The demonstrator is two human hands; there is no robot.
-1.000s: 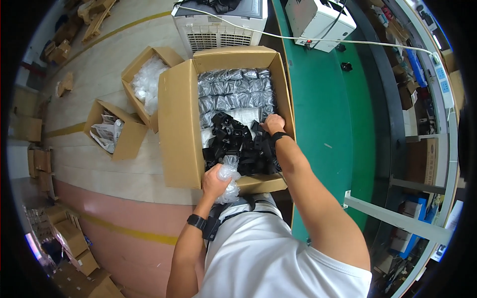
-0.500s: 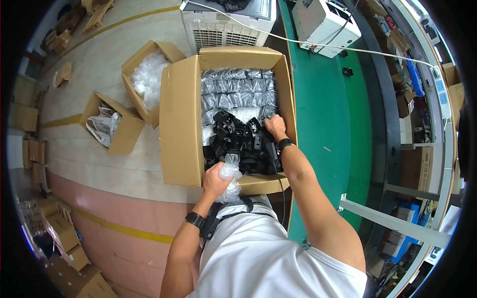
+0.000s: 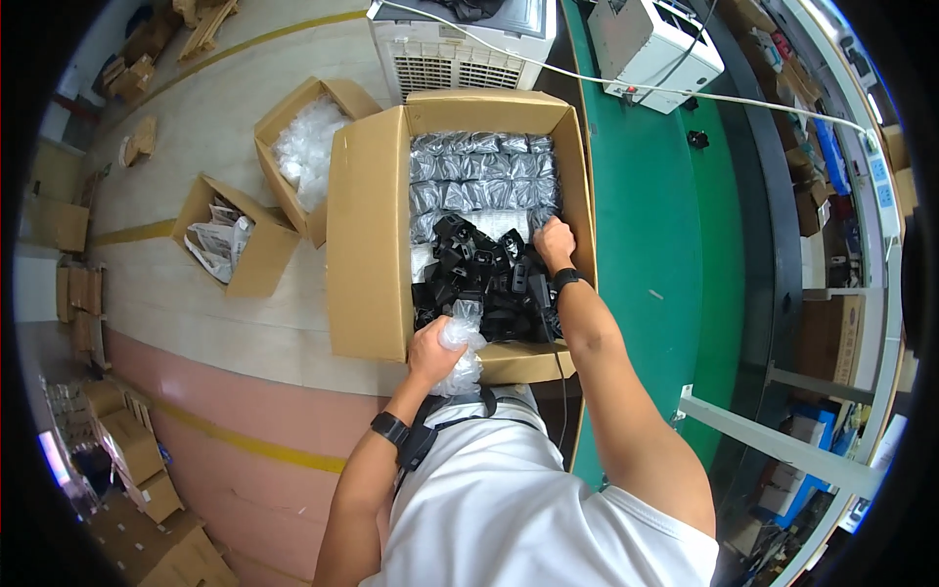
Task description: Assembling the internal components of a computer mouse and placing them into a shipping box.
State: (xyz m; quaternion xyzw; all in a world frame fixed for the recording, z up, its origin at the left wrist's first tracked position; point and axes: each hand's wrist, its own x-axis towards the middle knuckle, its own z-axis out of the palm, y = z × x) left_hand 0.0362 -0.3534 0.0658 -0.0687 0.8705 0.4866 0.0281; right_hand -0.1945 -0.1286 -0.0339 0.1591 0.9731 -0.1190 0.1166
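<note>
A large open cardboard box [image 3: 368, 235] stands in front of me. Rows of plastic-wrapped grey packets [image 3: 481, 168] fill its far half, and a heap of loose black plastic parts [image 3: 479, 264] lies in the near half. My left hand [image 3: 433, 354] is closed around a bunch of clear plastic bags [image 3: 464, 357] at the box's near edge. My right hand [image 3: 555, 242] reaches inside along the right wall, fingers curled down beside the end packet of the nearest wrapped row. What those fingers grip is hidden.
On the floor to the left are a carton of clear plastic bags [image 3: 307, 147] and a carton of crumpled packaging [image 3: 223, 242]. A green bench [image 3: 641, 293] runs along the right, bearing a white machine [image 3: 657, 54]. A white cooler-like unit [image 3: 469, 64] stands behind the box.
The whole view has shifted slightly. My right hand has moved a little farther along the box's right wall, its fingers still curled. The left hand keeps its hold on the plastic bags.
</note>
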